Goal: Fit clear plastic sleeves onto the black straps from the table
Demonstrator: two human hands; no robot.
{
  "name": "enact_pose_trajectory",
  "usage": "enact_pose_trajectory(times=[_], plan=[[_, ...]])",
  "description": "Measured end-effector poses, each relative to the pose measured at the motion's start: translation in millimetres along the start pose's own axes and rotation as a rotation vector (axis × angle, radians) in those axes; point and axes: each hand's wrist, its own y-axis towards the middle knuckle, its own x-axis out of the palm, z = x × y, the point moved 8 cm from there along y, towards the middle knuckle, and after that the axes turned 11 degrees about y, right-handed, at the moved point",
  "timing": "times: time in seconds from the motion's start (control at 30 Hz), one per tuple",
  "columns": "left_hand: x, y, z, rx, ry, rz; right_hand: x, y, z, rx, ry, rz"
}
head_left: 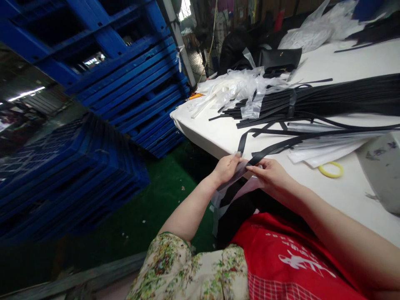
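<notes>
My left hand (pixel 227 168) is closed at the table's front edge, pinching the mouth of a clear plastic bag (pixel 233 183) and one stretch of black strap. Close beside it, my right hand (pixel 271 176) is closed on another part of the flat black strap (pixel 265 148), its thumb and fingers pressed together. The strap runs from the tabletop to both hands. Below them the bag hangs over my lap, with a dark band showing through it; whether that lies inside cannot be made out.
A thick bundle of black strips (pixel 337 98) lies across the white table (pixel 350 168). Around it are crumpled clear plastic (pixel 231 89), flat white bags (pixel 325 150), a yellow ring (pixel 331 170) and a black pouch (pixel 279 60). Blue pallets (pixel 131 87) stand stacked at left on green floor.
</notes>
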Motion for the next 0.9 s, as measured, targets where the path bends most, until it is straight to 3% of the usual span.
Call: enact_pose_trajectory(times=[0.17,0.27,0.33,0.4,0.5,0.57,0.7,0.8,0.9], plan=[[-20.4,-8.7,-8.1,-0.073,0.033,-0.046,-15.3,-4.4,-18.2,0.053,0.025,0.042],[-20.0,-12.3,-21.4,-0.168,-0.056,-0.069,-20.2,-5.0,-22.9,0.065,-0.017,-0.001],[-7.8,-15.8,-30.3,-0.247,-0.162,-0.162,-20.8,-6.4,-22.5,0.068,-0.014,-0.045],[13.3,-22.8,-34.6,-0.325,-0.288,-0.337,-21.2,-8.0,-20.3,0.070,-0.011,-0.075],[44.4,-37.5,-27.3,-0.400,-0.536,-0.600,-20.8,-8.7,-13.3,0.085,-0.036,-0.112],[54.0,-41.9,-19.2,-0.396,-0.660,-0.659,-21.6,-7.5,-7.2,0.099,-0.044,-0.115],[52.8,-37.3,-18.3,-0.361,-0.669,-0.575,-29.8,-4.9,4.5,0.144,-0.032,-0.032],[34.2,-25.8,-30.0,-0.325,-0.367,-0.368,-29.3,-6.2,12.7,0.213,0.133,-0.035],[14.6,-16.9,-24.8,-0.196,-0.008,-0.202,-19.4,-8.7,23.3,0.315,0.364,-0.083]])
